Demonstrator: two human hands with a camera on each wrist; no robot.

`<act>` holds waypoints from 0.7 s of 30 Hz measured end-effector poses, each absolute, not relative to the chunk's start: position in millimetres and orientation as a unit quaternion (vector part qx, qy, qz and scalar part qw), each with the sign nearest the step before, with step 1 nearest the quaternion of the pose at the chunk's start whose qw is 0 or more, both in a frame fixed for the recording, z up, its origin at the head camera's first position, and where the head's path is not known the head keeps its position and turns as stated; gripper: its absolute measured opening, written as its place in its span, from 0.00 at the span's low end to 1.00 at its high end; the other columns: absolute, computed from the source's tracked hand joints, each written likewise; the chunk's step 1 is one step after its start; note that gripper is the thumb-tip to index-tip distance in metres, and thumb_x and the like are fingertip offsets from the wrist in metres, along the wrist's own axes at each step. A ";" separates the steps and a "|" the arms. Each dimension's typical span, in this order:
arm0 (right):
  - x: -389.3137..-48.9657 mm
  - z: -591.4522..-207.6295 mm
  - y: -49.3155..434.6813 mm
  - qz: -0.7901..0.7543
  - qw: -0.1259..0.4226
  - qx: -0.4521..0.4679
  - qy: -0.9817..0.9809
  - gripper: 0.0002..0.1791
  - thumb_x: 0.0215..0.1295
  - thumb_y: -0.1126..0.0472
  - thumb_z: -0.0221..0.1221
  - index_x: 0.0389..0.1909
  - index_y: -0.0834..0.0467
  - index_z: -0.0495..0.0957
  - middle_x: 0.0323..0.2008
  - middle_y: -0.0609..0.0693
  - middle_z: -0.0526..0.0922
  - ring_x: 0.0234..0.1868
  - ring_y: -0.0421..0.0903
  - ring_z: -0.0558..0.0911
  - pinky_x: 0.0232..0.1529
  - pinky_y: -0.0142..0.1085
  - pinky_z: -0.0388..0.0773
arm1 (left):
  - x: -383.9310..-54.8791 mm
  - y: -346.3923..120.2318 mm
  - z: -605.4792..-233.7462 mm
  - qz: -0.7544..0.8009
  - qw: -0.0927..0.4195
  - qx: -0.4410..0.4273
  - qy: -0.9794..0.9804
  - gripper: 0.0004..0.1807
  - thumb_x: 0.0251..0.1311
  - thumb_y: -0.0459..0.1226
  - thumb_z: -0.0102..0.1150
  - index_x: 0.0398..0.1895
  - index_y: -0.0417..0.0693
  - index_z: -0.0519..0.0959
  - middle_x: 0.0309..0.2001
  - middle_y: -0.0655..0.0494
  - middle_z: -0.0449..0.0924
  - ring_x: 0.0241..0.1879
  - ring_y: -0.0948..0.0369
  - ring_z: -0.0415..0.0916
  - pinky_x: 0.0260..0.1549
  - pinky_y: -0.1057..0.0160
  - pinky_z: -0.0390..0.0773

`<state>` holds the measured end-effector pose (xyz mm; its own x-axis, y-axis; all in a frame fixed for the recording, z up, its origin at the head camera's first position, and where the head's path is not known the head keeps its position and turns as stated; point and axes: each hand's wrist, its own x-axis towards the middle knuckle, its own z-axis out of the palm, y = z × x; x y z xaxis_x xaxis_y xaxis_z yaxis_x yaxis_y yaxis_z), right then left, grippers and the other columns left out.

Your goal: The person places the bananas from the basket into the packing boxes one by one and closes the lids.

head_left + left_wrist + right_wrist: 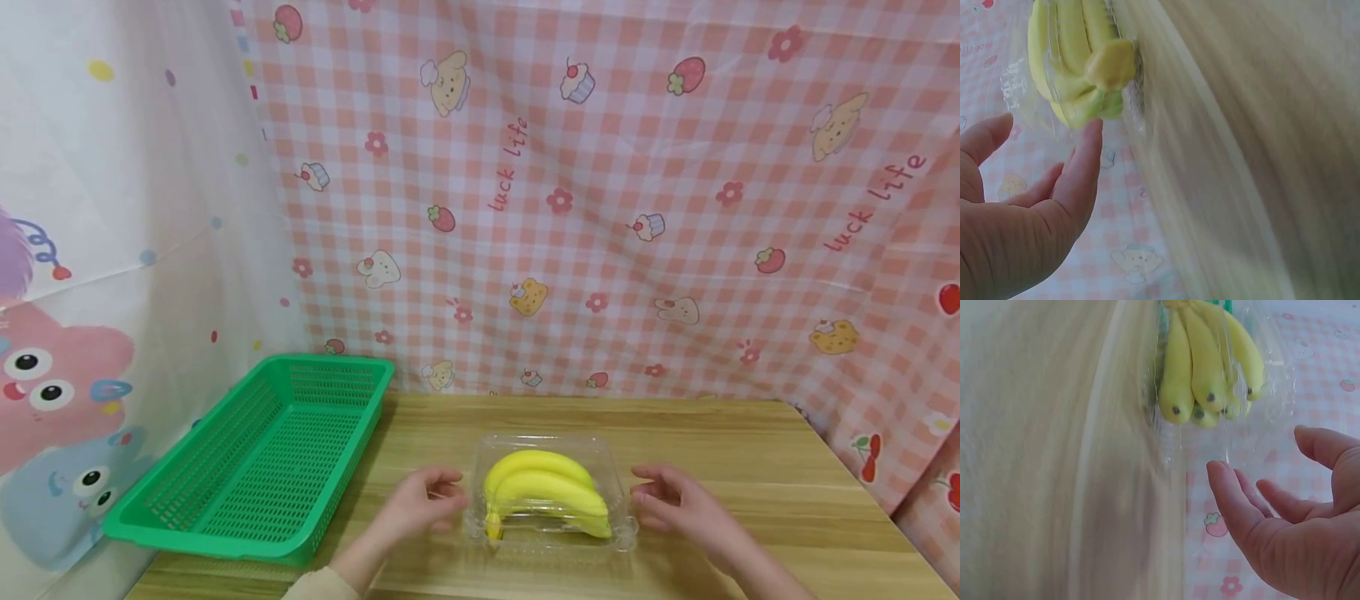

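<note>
A bunch of yellow bananas (546, 483) lies inside a clear plastic clamshell box (611, 471) on the table. My left hand (422, 504) is just left of the box, its fingers loosely bent around air. Mirroring it on the other side, my right hand (690, 510) is close to the box's right edge. In the left wrist view, the left hand (1041, 219) has its thumb and fingers spread below the stem end of the bananas (1072, 37). The right wrist view shows the right hand (1291, 519) spread near the dark banana tips, apart from the box (1272, 422).
A green plastic basket (330, 492) with slotted walls stands on the left part of the wooden table (780, 467). Behind hangs a pink checked cloth (600, 167), and a white patterned curtain (172, 192) is at the left.
</note>
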<state>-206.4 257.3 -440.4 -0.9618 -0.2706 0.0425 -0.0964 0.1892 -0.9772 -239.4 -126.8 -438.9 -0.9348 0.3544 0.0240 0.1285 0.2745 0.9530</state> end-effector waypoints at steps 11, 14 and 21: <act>-198.4 -445.1 256.4 -0.673 0.142 -0.104 0.719 0.39 0.73 0.63 0.56 0.66 0.85 0.45 0.47 0.61 0.73 0.46 0.48 0.80 0.50 0.43 0.81 | -230.9 -121.4 -445.5 0.679 0.176 0.097 0.706 0.35 0.61 0.31 0.64 0.62 0.16 0.60 0.45 0.40 0.77 0.37 0.54 0.81 0.39 0.51 0.85; -197.4 -445.5 254.9 -0.677 0.155 -0.101 0.712 0.39 0.73 0.63 0.55 0.65 0.86 0.45 0.48 0.62 0.73 0.45 0.49 0.80 0.50 0.43 0.81 | -229.2 -120.1 -446.7 0.693 0.181 0.085 0.693 0.34 0.61 0.31 0.64 0.62 0.17 0.60 0.46 0.39 0.75 0.38 0.54 0.80 0.40 0.52 0.84; -196.3 -449.5 252.6 -0.686 0.179 -0.095 0.698 0.39 0.74 0.62 0.55 0.65 0.86 0.43 0.47 0.61 0.74 0.44 0.47 0.80 0.49 0.41 0.82 | -224.6 -118.1 -447.8 0.714 0.183 0.070 0.673 0.34 0.61 0.31 0.63 0.63 0.17 0.60 0.47 0.39 0.74 0.38 0.54 0.78 0.42 0.54 0.84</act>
<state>-196.3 252.6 -449.5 -0.9177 -0.3789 -0.1192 0.1127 0.0395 -0.9928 -224.6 -118.1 -447.8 -0.9230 0.3561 -0.1462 -0.1670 -0.0282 0.9856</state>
